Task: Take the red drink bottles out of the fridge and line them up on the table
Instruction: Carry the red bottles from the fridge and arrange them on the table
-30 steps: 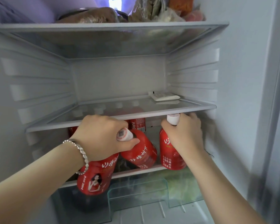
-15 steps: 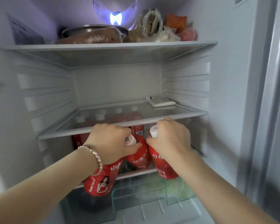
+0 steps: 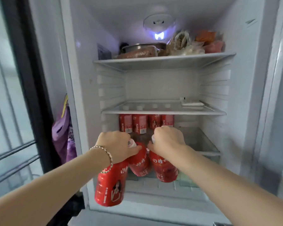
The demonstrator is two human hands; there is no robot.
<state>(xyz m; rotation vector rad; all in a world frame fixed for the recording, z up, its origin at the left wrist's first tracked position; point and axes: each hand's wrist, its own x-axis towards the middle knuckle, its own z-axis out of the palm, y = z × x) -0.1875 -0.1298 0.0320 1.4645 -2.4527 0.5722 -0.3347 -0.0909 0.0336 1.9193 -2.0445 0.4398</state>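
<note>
While both hands work in front of the open fridge (image 3: 82,79), the left hand (image 3: 116,144) has its fingers curled tight round two bottle necks. The left bottle (image 3: 110,185) hangs below the wrist, outside the fridge, with its neck hidden under the palm. The middle bottle (image 3: 140,162) tilts beside it, with its cap showing between thumb and fingers. The right hand (image 3: 167,139) is clamped on the neck of the right bottle (image 3: 164,168), which hangs below the fist and touches the middle bottle. Four bottles (image 3: 139,123) stand upright behind the hands, under the glass shelf (image 3: 163,112).
</note>
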